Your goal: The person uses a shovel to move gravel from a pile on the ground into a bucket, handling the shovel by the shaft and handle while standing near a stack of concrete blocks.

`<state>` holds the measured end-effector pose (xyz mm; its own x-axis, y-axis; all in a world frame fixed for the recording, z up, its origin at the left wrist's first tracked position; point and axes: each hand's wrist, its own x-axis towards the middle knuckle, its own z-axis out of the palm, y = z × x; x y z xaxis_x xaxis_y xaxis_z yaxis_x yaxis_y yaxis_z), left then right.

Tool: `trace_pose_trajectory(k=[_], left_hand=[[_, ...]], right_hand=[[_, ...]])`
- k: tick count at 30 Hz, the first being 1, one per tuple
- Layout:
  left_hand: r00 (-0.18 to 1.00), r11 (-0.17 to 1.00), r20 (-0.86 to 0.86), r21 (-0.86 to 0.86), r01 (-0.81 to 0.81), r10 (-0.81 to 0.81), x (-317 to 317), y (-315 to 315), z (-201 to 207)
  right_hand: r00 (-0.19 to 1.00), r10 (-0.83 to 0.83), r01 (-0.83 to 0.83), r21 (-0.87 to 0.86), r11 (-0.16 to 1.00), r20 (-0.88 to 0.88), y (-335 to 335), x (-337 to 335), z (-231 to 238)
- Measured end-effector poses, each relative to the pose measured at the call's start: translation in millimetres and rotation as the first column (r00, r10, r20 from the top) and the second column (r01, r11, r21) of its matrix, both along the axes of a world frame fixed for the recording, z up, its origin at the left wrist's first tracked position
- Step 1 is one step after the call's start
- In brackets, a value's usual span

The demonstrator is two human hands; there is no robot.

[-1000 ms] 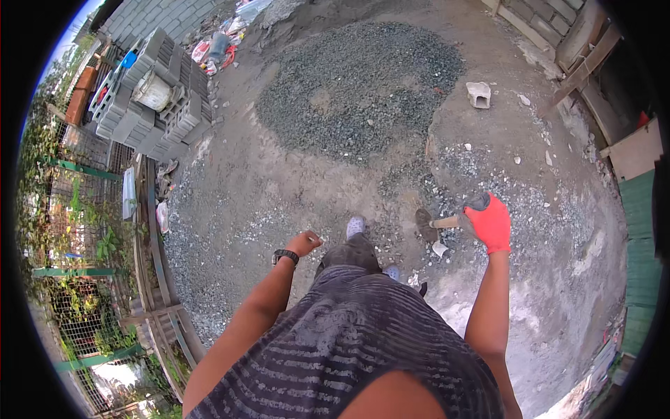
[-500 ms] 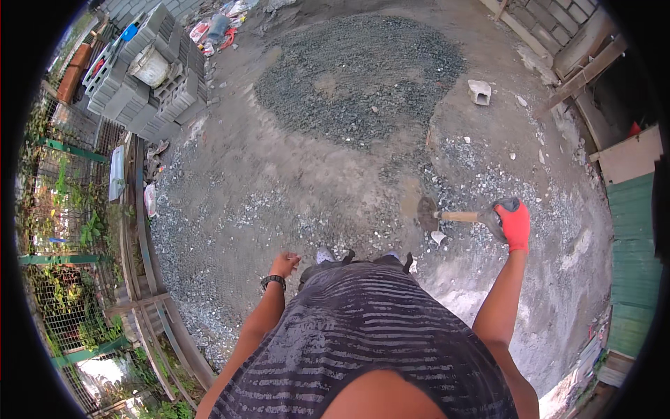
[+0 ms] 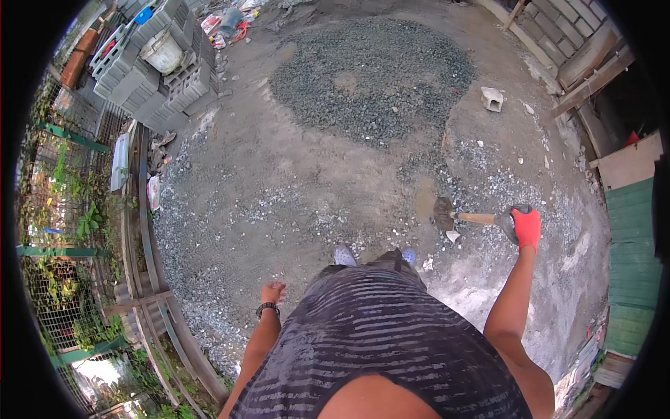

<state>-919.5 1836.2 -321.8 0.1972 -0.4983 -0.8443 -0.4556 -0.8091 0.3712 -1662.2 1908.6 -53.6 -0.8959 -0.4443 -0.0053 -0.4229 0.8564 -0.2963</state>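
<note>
My right hand, in a red glove with dark grey on its palm and fingers, is closed round the dark grip of a shovel. Its short-looking wooden shaft points left, and the dirty blade rests at or near the ground beside a white stone chip. My left hand is bare, with a dark watch on the wrist. It hangs at my left side, fingers curled in, and nothing shows in it.
A flat ring of grey gravel spreads ahead on the dirt. A hollow concrete block lies right of it. Stacked blocks with a white bucket stand far left. A mesh fence lines the left, green metal sheeting the right.
My left hand has swung back and lower, toward my side. The right hand keeps its hold on the shovel. The scene has shifted slightly, and more of my shoes shows.
</note>
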Motion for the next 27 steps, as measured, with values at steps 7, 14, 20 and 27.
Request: trace_pose_trajectory(k=[7, 14, 20, 27], left_hand=[[0.992, 0.999, -0.123, -0.002, 0.039, -0.039, 23, 9, -14], [0.970, 0.986, -0.212, -0.140, 0.094, -0.122, -11, -25, 4], [0.984, 0.939, -0.177, -0.343, -0.033, -0.030, -40, 7, 25], [0.996, 0.998, -0.082, -0.037, -0.042, 0.039, -59, 135, 19]], right_hand=[[0.992, 0.129, -0.129, -0.021, 0.991, -0.014, -6, 26, -12], [0.981, 0.182, -0.180, -0.034, 0.983, 0.073, 0, 42, 9], [0.977, 0.177, -0.168, -0.086, 0.982, 0.122, -1, 5, 10], [0.961, 0.262, -0.266, -0.040, 0.963, -0.087, 29, -28, -4]])
